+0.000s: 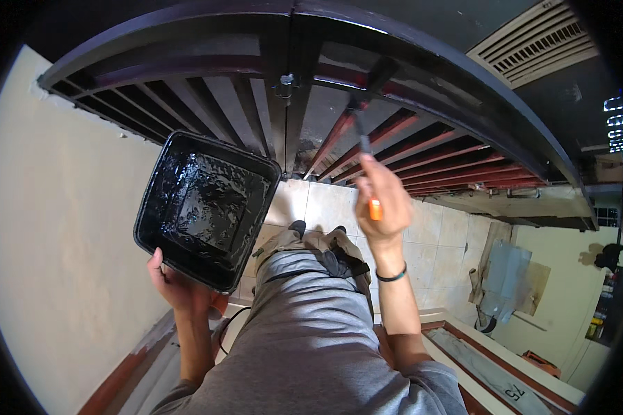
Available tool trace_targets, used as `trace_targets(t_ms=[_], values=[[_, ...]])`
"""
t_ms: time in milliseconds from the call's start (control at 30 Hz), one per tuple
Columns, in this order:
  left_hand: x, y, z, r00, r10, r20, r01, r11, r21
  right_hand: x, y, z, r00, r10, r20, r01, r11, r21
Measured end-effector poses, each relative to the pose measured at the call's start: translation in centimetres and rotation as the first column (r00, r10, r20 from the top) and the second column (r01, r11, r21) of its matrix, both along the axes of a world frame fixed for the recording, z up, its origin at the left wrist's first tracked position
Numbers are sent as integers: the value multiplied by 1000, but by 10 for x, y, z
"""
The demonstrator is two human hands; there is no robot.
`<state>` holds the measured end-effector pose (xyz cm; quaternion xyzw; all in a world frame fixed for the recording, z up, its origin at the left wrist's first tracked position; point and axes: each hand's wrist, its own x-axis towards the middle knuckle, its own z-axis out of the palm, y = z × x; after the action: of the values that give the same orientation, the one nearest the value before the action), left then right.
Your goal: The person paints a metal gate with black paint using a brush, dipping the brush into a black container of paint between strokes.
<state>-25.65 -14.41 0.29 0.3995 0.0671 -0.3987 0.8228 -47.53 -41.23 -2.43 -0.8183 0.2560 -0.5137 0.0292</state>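
Observation:
My left hand grips the near-left corner of a square black tub, its thumb over the rim. Wet, glossy black paint coats the inside of the tub. Out in front, my right hand is closed round a paintbrush with an orange handle end. The brush head is blurred and overlaps a bar just under the cross rail of a metal gate; I cannot tell whether it touches. Bars on the gate's left leaf look black, while several on the right leaf still show dark red.
A bolt latch sits where the two gate leaves meet. At my left runs a pale wall; below lies a tiled floor. Flat sheets lean at the right, and a slatted vent is at the upper right.

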Motion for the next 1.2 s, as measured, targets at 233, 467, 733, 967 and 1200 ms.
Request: trace_targets(t_ms=[233, 467, 733, 967, 1200], values=[[-9, 5, 9, 999, 21, 25, -21, 1000, -14, -65, -29, -3, 984, -173, -51, 169, 983, -73], [-8, 6, 6, 999, -34, 39, 34, 999, 21, -37, 8, 15, 1000, -15, 3, 15, 999, 48], [-5, 12, 3, 999, 20, 39, -20, 1000, 2, -40, 1, 20, 986, -153, 64, 143, 981, 134], [1, 18, -6, 999, 23, 40, -24, 999, 25, 17, -4, 4, 996, 84, 9, -85, 993, 88], [2, 18, -6, 998, 17, 56, -18, 1000, 20, -27, 11, -4, 997, -73, 30, 70, 994, 83]])
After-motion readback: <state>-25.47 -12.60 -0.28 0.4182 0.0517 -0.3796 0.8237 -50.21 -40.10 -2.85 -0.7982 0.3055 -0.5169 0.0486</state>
